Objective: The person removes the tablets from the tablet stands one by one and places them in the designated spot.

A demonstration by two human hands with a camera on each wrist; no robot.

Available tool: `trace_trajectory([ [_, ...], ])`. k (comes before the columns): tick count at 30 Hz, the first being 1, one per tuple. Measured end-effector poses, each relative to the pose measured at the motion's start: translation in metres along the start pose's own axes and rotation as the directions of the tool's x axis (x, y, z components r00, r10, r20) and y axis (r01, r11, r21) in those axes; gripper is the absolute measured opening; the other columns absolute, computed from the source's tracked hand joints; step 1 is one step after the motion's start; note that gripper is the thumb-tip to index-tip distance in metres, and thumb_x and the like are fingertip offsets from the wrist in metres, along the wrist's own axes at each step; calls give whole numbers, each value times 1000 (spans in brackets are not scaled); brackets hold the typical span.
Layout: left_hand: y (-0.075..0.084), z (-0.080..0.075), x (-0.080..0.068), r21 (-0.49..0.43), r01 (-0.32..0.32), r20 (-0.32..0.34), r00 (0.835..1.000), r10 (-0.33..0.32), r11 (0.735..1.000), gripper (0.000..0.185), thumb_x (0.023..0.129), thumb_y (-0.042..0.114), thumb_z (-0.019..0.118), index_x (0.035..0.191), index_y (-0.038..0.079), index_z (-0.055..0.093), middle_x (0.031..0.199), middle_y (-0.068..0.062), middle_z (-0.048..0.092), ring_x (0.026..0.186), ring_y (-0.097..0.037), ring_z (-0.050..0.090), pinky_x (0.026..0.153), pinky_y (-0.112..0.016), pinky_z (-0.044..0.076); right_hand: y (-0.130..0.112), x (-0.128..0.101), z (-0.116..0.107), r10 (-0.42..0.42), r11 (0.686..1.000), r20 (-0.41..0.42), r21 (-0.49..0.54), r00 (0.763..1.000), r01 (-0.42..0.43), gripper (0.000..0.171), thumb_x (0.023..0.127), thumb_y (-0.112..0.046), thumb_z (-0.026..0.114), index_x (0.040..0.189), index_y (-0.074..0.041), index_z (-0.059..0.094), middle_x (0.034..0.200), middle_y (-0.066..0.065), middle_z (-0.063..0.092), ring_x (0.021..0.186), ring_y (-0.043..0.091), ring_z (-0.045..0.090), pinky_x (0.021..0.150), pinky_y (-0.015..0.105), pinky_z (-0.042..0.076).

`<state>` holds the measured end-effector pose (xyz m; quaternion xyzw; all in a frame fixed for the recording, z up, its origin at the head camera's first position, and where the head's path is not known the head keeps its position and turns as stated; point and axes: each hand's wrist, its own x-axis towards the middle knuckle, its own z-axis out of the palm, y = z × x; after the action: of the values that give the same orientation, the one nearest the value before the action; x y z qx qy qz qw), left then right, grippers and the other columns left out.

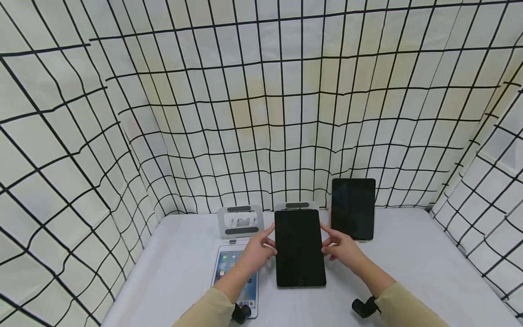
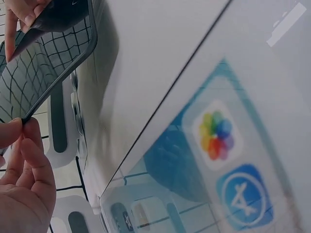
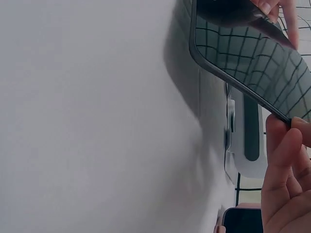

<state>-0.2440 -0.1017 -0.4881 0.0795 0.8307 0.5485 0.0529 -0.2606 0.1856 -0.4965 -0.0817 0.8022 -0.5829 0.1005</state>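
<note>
Both hands hold a black tablet (image 1: 300,247) by its long side edges, screen up and home button toward the person. My left hand (image 1: 258,249) pinches the left edge between thumb and fingers; my right hand (image 1: 342,247) pinches the right edge likewise. In the wrist views the tablet is tilted and raised off the table, with a shadow below. Behind it, a grey-white stand (image 1: 297,205) with dark pads is mostly hidden. A white tablet (image 1: 251,295) with a lit home screen lies under the left forearm, which covers part of it.
Left of centre at the back stands a second grey-white stand (image 1: 241,222) holding no tablet. Another black tablet (image 1: 353,209) leans upright at the back right. A white table (image 1: 163,272) lies beneath, with black grid netting (image 1: 278,131) over white sheeting around its back and sides.
</note>
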Motion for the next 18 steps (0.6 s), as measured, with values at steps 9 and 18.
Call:
trace_trajectory([
  [9, -1, 5, -6, 31, 57, 15, 998, -58, 998, 80, 81, -6, 70, 152, 18, 41, 87, -3, 63, 63, -14, 55, 58, -29, 47, 8, -8, -2, 62, 998, 39, 7, 997, -63, 74, 86, -1, 71, 152, -14, 40, 89, 7, 66, 80, 21, 62, 65, 35, 55],
  [18, -1, 7, -14, 50, 131, 29, 991, -133, 990, 82, 77, -8, 71, 151, 12, 43, 82, -3, 63, 62, -14, 56, 57, -28, 47, 11, -14, 3, 80, 996, 95, 31, 992, -84, 77, 83, 3, 71, 152, -7, 38, 84, 8, 67, 73, 20, 61, 61, 34, 52],
])
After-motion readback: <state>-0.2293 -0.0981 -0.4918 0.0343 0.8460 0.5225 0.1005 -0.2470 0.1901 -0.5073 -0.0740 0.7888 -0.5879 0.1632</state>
